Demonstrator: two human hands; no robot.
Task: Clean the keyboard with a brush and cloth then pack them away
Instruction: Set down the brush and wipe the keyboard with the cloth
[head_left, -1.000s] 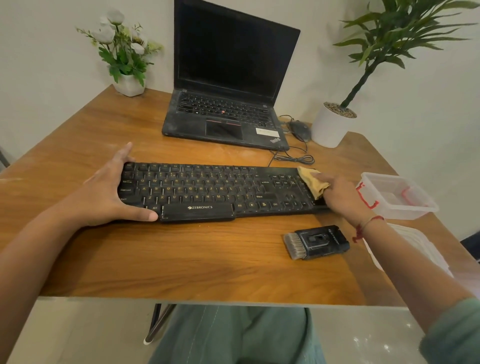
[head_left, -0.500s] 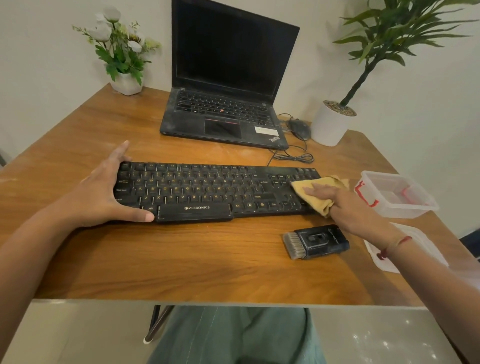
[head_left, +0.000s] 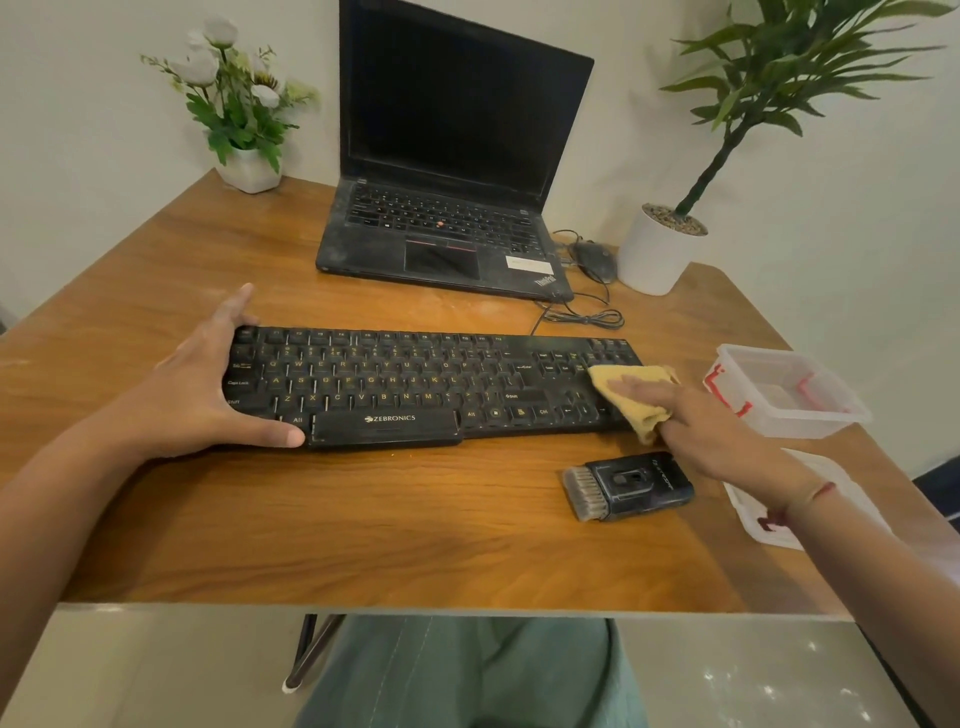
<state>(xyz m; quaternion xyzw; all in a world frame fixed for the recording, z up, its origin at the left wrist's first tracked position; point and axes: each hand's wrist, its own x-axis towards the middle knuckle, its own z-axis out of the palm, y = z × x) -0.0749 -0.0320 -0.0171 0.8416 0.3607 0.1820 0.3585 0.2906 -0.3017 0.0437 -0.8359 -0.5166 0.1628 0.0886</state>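
Observation:
A black keyboard (head_left: 415, 384) lies across the middle of the wooden table (head_left: 363, 530). My left hand (head_left: 197, 395) grips its left end, thumb along the front edge and fingers at the back. My right hand (head_left: 706, 431) presses a yellow cloth (head_left: 640, 418) flat on the keyboard's right end with straight fingers. A small black brush (head_left: 631, 486) with pale bristles lies on the table just in front of that end, apart from both hands.
A clear plastic box (head_left: 831, 410) with red clips stands right of the keyboard, its lid (head_left: 748, 512) under my right wrist. Behind are an open laptop (head_left: 441, 228), a mouse (head_left: 595, 260) with its cable, a white plant pot (head_left: 657, 254) and a flower vase (head_left: 249, 166).
My right hand has slid the cloth from the back of the keyboard's right end toward its front edge. The left hand has kept its hold.

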